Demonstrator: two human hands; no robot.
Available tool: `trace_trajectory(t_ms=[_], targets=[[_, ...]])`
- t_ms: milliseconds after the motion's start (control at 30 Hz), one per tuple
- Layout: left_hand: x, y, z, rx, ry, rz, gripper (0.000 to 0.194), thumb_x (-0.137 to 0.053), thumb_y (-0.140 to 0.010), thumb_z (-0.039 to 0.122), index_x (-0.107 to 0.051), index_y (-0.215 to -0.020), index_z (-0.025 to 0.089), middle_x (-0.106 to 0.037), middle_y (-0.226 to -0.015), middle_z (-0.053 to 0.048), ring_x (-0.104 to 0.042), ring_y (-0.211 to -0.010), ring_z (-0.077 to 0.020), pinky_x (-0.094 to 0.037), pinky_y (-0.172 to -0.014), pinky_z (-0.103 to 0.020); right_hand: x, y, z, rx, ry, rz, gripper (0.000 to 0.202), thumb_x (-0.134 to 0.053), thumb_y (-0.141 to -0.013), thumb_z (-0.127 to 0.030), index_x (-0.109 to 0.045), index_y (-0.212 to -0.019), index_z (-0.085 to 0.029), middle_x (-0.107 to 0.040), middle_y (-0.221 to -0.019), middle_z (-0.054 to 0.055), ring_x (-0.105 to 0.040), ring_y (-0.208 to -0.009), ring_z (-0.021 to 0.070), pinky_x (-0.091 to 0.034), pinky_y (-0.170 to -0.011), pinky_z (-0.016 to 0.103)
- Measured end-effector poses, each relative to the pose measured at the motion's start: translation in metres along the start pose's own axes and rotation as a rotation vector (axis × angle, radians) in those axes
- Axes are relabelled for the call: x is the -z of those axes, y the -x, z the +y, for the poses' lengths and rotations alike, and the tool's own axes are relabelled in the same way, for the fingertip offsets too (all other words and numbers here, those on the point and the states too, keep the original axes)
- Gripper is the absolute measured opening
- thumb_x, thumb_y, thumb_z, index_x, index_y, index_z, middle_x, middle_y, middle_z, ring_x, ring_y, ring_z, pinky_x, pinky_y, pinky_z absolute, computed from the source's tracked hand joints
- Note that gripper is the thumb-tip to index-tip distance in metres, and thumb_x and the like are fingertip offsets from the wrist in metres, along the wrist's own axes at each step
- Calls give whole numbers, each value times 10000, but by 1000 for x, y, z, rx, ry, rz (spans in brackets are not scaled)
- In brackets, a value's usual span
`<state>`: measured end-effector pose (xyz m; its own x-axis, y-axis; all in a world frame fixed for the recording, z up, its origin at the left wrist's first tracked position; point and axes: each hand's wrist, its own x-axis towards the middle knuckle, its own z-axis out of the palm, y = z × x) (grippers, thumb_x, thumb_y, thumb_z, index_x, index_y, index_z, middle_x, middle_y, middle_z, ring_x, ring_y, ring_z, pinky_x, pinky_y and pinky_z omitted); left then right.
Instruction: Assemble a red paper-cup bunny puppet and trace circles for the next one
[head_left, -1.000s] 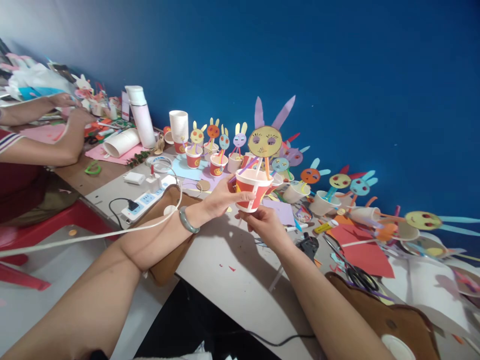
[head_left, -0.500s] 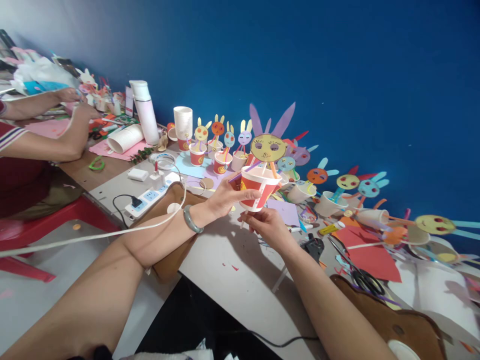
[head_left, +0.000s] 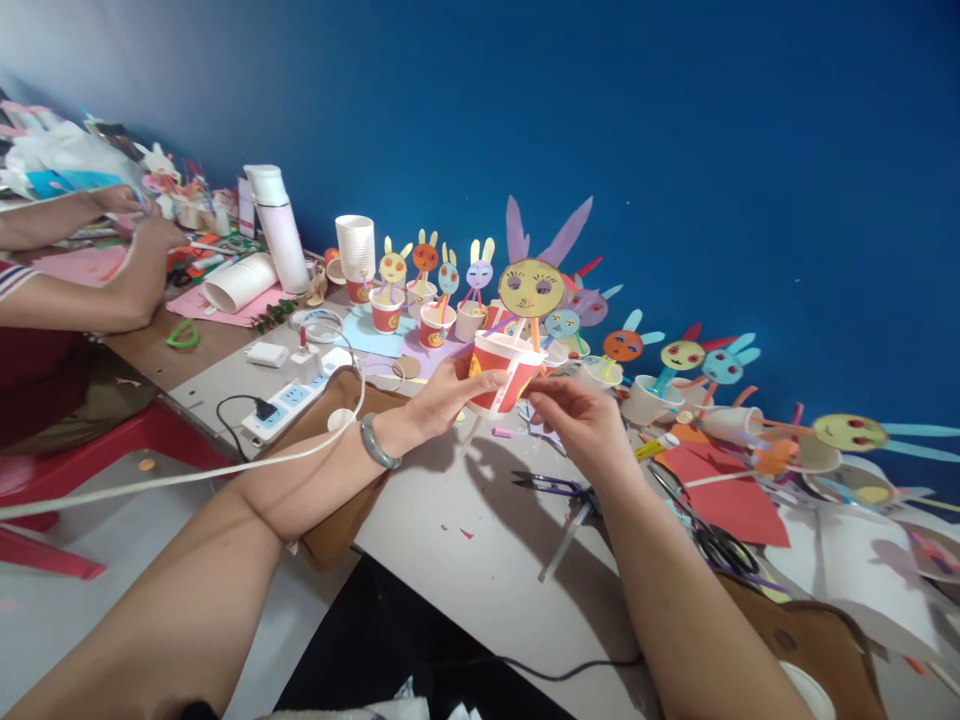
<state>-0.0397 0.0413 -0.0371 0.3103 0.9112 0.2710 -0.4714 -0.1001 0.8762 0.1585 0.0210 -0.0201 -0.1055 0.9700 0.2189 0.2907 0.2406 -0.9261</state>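
My left hand is wrapped round a red and white paper cup, holding it upright above the table. Out of the cup rises a paper rabbit head, a yellow disc with a drawn face and purple ears. Below the cup's base a pale stick pokes out. My right hand is at the cup's right side, its thumb and fingers bent together in a pinch; whatever they hold, if anything, is hidden. Under that hand lie dark-bladed scissors and a glue gun's clear stick.
Several finished rabbit cups line the blue wall. A power strip and a white cable lie at left, with a white bottle behind. Red paper and black scissors are at right. Another person's arm is at far left.
My right hand has moved from beneath the cup up to its right side. The scissors below it have come into sight. The cup stays in my left hand, and the view has shifted slightly.
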Motion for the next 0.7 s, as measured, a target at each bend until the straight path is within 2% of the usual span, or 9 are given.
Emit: trace_trajectory(t_ms=[67,200,400,700], targets=[[-1,2,0,7,-13,-1,587,-889,-725,533,-680,-1136,169,-762,-1061,-106,-714,-997,-251,-562,-890,-383,2,0,-2,56,-16,138,344,-796,-820,-496,-772,-990,-198,-757,-776,40,-641,-572,145,-532,-534,299],[-5,6,-1,62,-4,-8,563,-897,-723,507,-667,-1118,179,-749,-1054,-93,-696,-931,-222,-562,-828,-351,-3,3,-2,137,-14,225,339,-798,-826,-518,-761,-951,-206,-663,-605,-7,-626,-505,153,-500,-474,294],[-8,8,-8,119,61,-8,582,-916,-700,493,-665,-1116,172,-733,-1031,-79,-680,-882,-188,-546,-818,-338,-6,4,-4,154,-22,241,251,-799,-819,-456,-736,-848,-215,-656,-592,-15,-605,-464,138,-508,-452,287],[-6,6,-15,103,130,16,631,-954,-658,449,-659,-1145,176,-740,-1062,-85,-693,-906,-179,-559,-851,-336,-6,6,-8,153,-45,207,232,-792,-826,-421,-715,-894,-213,-708,-661,-1,-588,-458,123,-530,-459,289]])
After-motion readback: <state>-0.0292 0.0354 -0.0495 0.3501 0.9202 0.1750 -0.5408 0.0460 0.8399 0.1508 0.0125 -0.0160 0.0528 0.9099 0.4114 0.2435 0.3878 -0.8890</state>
